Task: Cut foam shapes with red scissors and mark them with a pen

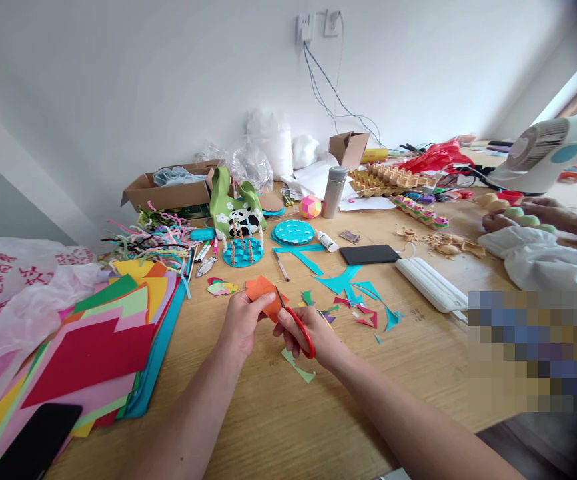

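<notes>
My left hand [244, 320] pinches a piece of orange paper [264, 293] just above the wooden table [248, 413]. My right hand [313, 337] grips red-handled scissors [298, 327], whose blades reach into the orange paper's right edge. Small coloured paper scraps [353, 303] lie on the table just beyond both hands, and a light green offcut [298, 367] lies under my right wrist.
A stack of coloured paper sheets [103, 333] with a black phone [38, 440] on it lies at left. Pipe cleaners [153, 237], a green felt bag [233, 207], teal discs [293, 232], a metal flask [335, 191] and boxes stand behind. Another person's hand [543, 213] rests far right by a fan [548, 150].
</notes>
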Demonstrator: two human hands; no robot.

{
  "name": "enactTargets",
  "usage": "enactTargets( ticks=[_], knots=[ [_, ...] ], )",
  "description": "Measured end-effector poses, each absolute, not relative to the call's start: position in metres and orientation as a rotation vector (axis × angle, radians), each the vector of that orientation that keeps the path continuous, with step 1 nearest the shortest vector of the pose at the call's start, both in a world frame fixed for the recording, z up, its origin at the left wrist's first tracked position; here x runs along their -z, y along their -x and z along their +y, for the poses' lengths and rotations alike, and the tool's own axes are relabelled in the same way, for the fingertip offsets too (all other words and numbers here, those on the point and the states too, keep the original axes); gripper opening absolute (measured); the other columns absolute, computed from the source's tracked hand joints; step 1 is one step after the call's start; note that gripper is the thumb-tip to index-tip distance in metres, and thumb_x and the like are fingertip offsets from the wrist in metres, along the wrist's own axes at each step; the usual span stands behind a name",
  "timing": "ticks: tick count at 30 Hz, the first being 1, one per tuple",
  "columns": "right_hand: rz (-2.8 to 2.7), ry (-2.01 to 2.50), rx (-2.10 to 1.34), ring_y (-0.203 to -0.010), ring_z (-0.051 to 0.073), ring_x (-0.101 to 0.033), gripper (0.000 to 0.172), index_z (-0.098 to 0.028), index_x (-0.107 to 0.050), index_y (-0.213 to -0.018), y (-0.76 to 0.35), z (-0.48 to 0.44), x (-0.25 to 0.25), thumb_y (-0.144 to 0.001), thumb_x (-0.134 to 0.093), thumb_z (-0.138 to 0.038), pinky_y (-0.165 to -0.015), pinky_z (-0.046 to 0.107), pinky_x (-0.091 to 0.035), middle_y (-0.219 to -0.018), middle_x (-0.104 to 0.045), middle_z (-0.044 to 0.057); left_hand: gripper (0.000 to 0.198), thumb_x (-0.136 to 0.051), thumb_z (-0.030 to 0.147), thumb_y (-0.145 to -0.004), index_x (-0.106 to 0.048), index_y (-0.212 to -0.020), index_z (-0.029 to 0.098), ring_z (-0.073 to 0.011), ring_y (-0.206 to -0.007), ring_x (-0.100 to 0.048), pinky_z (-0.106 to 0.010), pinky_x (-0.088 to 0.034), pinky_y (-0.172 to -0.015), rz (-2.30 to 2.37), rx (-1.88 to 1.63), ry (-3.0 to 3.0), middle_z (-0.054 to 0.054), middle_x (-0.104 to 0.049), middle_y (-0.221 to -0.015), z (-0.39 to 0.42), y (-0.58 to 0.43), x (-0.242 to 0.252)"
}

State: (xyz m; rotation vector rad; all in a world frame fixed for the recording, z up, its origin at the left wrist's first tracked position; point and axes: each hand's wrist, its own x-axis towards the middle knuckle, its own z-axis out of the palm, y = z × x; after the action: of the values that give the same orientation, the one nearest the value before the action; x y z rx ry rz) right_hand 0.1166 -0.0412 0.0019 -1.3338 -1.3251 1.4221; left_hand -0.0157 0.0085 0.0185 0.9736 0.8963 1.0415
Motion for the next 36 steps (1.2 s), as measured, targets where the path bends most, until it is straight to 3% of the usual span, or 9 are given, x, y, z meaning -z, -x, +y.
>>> enactTargets(
  ticks=[11, 36],
  knots=[
    [-1.302, 1.337, -1.433, -0.030, 0.006, -0.040, 0.069, -0.014, -0.058, -0.064, -0.1165, -0.0420, -0.0025, -0.069, -0.048, -0.082, -0.033, 0.018, -0.028, -0.039, -0.048, -0.004, 0.022, -0.075, 0.030, -0.062, -0.062, -0.067, 0.014, -0.0137, -0.053, -0.057, -0.025, -0.045, -0.051, 0.893, -1.016, -0.976, -0.003, -0.065, -0.062, 0.0076, 0.0158, -0.0192],
    [-1.298, 1.315, -1.483, -0.030, 0.006, -0.043, 0.066, -0.014, -0.059, -0.064, -0.1224, -0.0398, -0.0018, -0.068, -0.054, -0.080, -0.032, 0.017, -0.030, -0.040, -0.050, -0.003, 0.022, -0.078, 0.031, -0.059, -0.065, -0.066, 0.014, -0.0137, -0.056, -0.058, -0.025, -0.046, -0.056, 0.897, -0.992, -1.004, -0.003, -0.067, -0.063, 0.0078, 0.0178, -0.0227]
  ],
)
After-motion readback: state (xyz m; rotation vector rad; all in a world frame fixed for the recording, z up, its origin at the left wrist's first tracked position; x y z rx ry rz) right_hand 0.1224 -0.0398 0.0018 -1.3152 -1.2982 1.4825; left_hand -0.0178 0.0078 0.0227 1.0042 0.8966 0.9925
